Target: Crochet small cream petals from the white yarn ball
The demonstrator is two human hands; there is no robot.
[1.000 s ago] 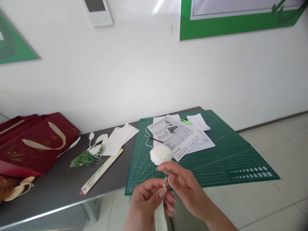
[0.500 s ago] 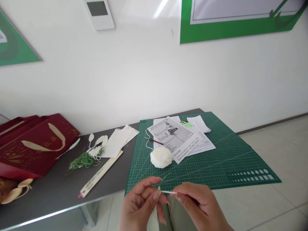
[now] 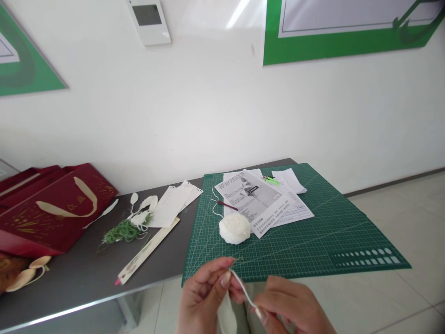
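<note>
Landmark: the green cutting mat point(image 3: 313, 232), against which all places are given.
Left hand point(image 3: 205, 299): held just off the mat's near edge, thumb and forefinger pinched together on one end of a white strand point(image 3: 242, 289); something white and soft is tucked under the palm, too hidden to be named.
Right hand point(image 3: 295, 308): held lower and to the right of the left hand, also off the mat's near edge; its fingertips are closed on the strand's other end.
Strand: stretched taut and slanting between the two hands, clear of the mat.
White yarn ball point(image 3: 234, 228): left lying on the mat, near its left side, just beyond the hands.
Red crochet hook point(image 3: 227, 205): laid on the mat behind the ball, beside the printed sheets point(image 3: 264, 202).
Doing it well: the strand is best kept under even tension, and gripped close to the fingertips so that slipping is avoided.
Pose: both wrists are bent inward, knuckles uppermost.
</note>
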